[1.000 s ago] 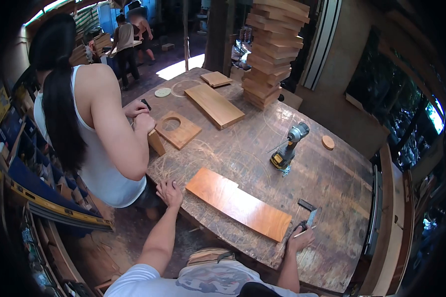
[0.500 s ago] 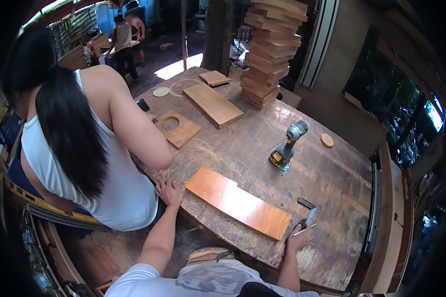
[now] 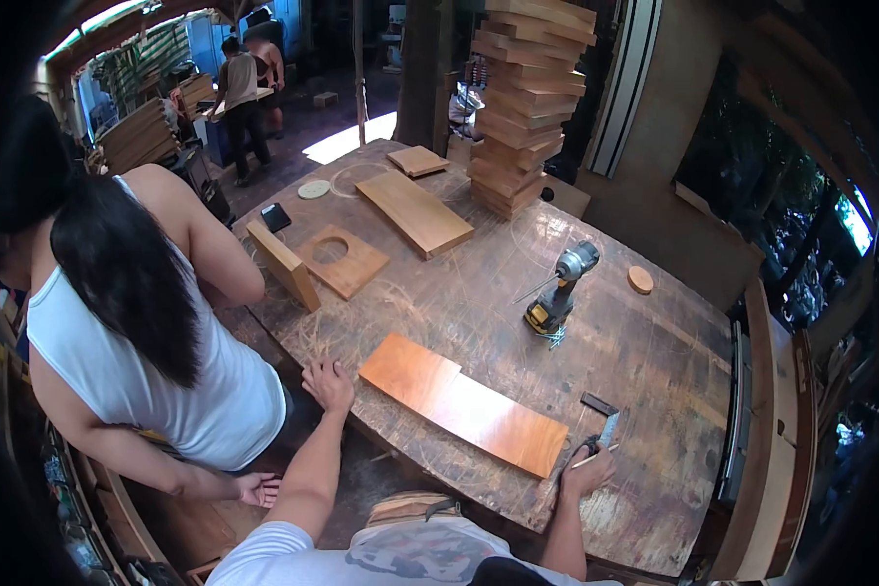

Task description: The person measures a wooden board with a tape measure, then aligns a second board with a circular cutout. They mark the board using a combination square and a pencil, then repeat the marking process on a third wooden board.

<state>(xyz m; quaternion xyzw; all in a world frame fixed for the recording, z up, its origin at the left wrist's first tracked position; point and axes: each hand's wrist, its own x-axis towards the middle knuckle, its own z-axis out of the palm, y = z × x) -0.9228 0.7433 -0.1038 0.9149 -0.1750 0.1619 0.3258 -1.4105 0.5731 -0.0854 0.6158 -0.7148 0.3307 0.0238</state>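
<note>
My left hand point(image 3: 329, 385) is at the table's near edge, fingers spread, just left of a glossy orange-brown board point(image 3: 464, 402). My right hand point(image 3: 586, 473) is closed around a thin pencil point(image 3: 594, 456) and a small black object point(image 3: 583, 449) at the board's right end. Beyond that hand lies a square point(image 3: 604, 413) with a dark handle and metal blade. A drill point(image 3: 560, 286) stands upright on its battery in the middle of the table point(image 3: 654, 391), with screws point(image 3: 557, 338) by its base.
A person in a white tank top point(image 3: 166, 322) stands close at the left. Tall stacked boards point(image 3: 523, 107) rise at the back. Also on the table are a board with a round hole point(image 3: 361, 272), an edge-standing board point(image 3: 281, 266), a phone point(image 3: 275, 217) and a wooden disc point(image 3: 641, 279).
The co-worker has moved left and lowered an arm, their hand now behind my left forearm. The edge-standing board has come into view. My left hand has shifted slightly left.
</note>
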